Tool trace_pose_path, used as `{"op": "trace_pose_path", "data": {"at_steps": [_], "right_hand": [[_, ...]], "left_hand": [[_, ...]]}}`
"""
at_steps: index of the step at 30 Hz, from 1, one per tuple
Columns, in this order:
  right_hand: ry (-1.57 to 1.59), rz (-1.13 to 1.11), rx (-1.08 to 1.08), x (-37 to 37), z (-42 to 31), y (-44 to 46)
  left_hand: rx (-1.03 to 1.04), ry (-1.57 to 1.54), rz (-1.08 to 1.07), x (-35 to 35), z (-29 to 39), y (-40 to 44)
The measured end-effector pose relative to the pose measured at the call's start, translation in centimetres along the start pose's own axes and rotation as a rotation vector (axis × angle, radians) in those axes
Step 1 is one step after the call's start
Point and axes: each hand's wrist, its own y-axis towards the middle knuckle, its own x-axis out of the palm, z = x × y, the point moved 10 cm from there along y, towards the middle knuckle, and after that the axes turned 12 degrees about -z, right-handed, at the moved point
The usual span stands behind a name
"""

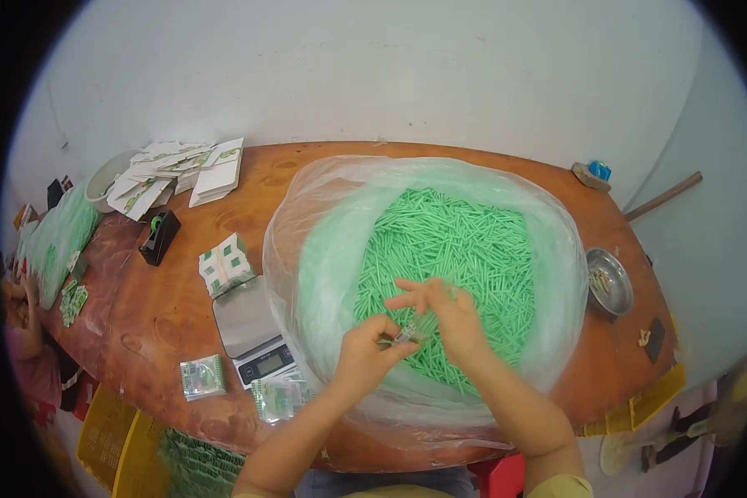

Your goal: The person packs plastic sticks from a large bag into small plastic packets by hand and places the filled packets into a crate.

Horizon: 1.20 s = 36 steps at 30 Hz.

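Observation:
A large clear plastic bag (324, 249) stands open on the table, filled with thin light-green plastic sticks (448, 224). Above the sticks, my left hand (368, 355) pinches a small clear plastic bag (424, 325) at its lower left end. My right hand (455, 319) is at the bag's other side, with some fingers stretched to the left and the others bent at the bag. The contents of the small bag are too blurred to make out.
Left of the big bag are a digital scale (267, 363), a wrapped stack (226, 264), filled packets (202, 378) and a tape dispenser (159, 238). Printed cards (216, 173) lie behind. A metal bowl (609, 282) stands right. Another person (30, 332) sits far left, near yellow crates (108, 433).

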Motion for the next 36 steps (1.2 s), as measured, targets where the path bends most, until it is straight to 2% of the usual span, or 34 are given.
{"op": "trace_pose_path", "data": {"at_steps": [2,5,8,11,14,17,20,23,26,29,32,35,36], "right_hand": [[-0.065,-0.100,0.050,0.7,0.6,-0.5],[-0.189,-0.132,0.032,0.2,-0.8,-0.9],[-0.040,-0.154,0.277,0.1,1.4,-0.2],[-0.190,-0.073,0.082,-0.1,-0.7,1.6],[-0.579,0.038,-0.128,-2.3,-5.0,1.4],[-1.239,-0.434,-0.055,0.0,-2.0,-2.5],[-1.475,-0.510,-0.134,1.5,2.0,-5.1],[-1.453,-0.402,-0.199,0.1,2.2,-4.6],[-1.246,-0.197,-0.176,-2.4,0.2,-3.2],[-0.955,0.109,0.014,-7.0,-2.2,-1.2],[-0.216,0.392,-0.136,-7.9,-4.2,-1.6],[-0.269,0.370,-0.245,-5.7,-5.7,-2.4],[-0.392,0.305,-0.237,-4.5,-5.7,-2.0]], "left_hand": [[0.027,-0.045,-0.034,0.3,-1.1,0.1],[0.023,-0.131,-0.074,0.3,-0.8,0.6],[0.043,-0.201,-0.089,0.3,0.2,1.5],[0.066,-0.301,-0.077,-0.4,0.2,2.7],[0.084,-0.462,-0.044,-1.8,0.9,2.5],[0.068,-0.502,-0.038,-2.9,0.8,1.9],[0.059,-0.522,-0.031,-2.6,0.0,1.5],[0.084,-0.493,-0.046,-1.9,0.0,1.5],[0.049,-0.404,-0.053,-1.5,-1.1,0.7],[0.045,-0.418,-0.074,-0.7,-1.6,0.8],[0.037,-0.441,-0.094,-0.1,-1.7,0.9],[0.024,-0.434,-0.116,0.3,-1.9,1.0],[0.019,-0.431,-0.126,0.4,-2.0,0.9]]}}
